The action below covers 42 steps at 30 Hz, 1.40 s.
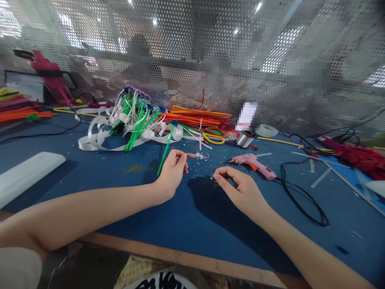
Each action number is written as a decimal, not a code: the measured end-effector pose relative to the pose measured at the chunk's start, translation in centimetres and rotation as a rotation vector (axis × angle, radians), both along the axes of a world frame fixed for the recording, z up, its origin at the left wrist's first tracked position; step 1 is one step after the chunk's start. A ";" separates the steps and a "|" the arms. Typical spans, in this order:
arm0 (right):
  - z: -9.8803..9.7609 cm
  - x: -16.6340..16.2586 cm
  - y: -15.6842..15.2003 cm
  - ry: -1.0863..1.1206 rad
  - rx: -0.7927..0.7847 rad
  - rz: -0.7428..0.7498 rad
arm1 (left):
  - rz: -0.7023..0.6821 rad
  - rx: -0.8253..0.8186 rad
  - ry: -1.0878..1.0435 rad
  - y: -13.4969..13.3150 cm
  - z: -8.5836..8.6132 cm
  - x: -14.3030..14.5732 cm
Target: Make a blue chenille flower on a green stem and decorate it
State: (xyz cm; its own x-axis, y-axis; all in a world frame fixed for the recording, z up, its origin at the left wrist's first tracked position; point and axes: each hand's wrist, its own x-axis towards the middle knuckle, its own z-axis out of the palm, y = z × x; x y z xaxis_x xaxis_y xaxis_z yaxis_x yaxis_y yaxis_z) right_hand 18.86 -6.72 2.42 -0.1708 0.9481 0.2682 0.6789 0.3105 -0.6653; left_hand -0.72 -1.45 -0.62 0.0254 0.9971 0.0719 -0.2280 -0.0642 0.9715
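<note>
My left hand (172,171) hovers over the blue mat (186,216), fingers curled, index and thumb pinched toward the right; what they hold is too small to make out. A green pipe-cleaner stem with a blue flower tip (166,147) lies just left of it, apart from the fingers. My right hand (239,188) rests on the mat with thumb and forefinger pinched at a tiny pale speck I cannot identify. A small heap of white beads (201,155) sits between and beyond both hands.
A pink glue gun (255,161) and its looping black cord (302,197) lie right of my right hand. Behind are green stems tangled in white ribbon (132,122), orange pipe cleaners (197,116), yellow-handled scissors (214,137), a metal roll (245,139), and a white block (27,171) at left.
</note>
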 end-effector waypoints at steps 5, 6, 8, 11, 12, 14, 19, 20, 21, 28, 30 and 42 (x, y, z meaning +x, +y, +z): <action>0.0 0.0 -0.1 0.000 -0.002 0.001 | 0.025 0.016 0.018 0.2 -0.1 -0.1; 0.0 -0.1 -0.1 0.001 -0.002 0.002 | 0.010 0.020 0.022 0.2 -0.1 -0.1; -0.1 -0.1 0.0 0.003 -0.006 0.002 | -0.037 0.025 0.025 0.2 -0.1 -0.1; 0.0 -0.1 0.0 0.000 -0.005 0.006 | -0.099 0.013 0.005 0.1 -0.1 -0.1; 0.0 -0.1 0.0 -0.001 0.002 0.009 | -0.107 0.006 -0.006 0.1 -0.1 0.0; 0.1 -0.1 -0.1 0.000 0.019 0.016 | -0.106 -0.007 -0.025 0.0 -0.1 0.0; 0.0 -0.1 -0.2 0.021 -0.002 0.010 | -0.092 -0.006 0.007 -0.1 0.0 -0.1; 0.0 -0.1 -0.3 0.026 -0.015 0.007 | -0.088 0.013 0.039 -0.2 0.0 -0.2; 0.0 0.0 -0.3 0.030 -0.024 0.005 | -0.080 0.037 0.078 -0.2 0.0 -0.2; -0.1 -0.1 -0.3 0.022 -0.011 0.008 | -0.045 0.056 0.221 0.1 0.1 -0.2; 0.0 -0.1 -0.3 0.020 -0.011 0.011 | -0.070 0.039 0.148 0.2 -0.1 -0.2; 0.2 -0.2 -0.3 0.014 -0.024 0.047 | -0.162 0.002 -0.009 -0.1 -0.1 -0.1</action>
State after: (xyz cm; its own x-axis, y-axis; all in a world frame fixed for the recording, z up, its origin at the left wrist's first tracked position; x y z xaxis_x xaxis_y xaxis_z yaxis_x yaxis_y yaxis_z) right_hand 18.70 -7.05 2.61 -0.2116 0.9454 0.2479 0.6543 0.3254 -0.6826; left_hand -0.80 -1.53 -0.75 0.1848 0.9799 0.0745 -0.2438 -0.0277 0.9694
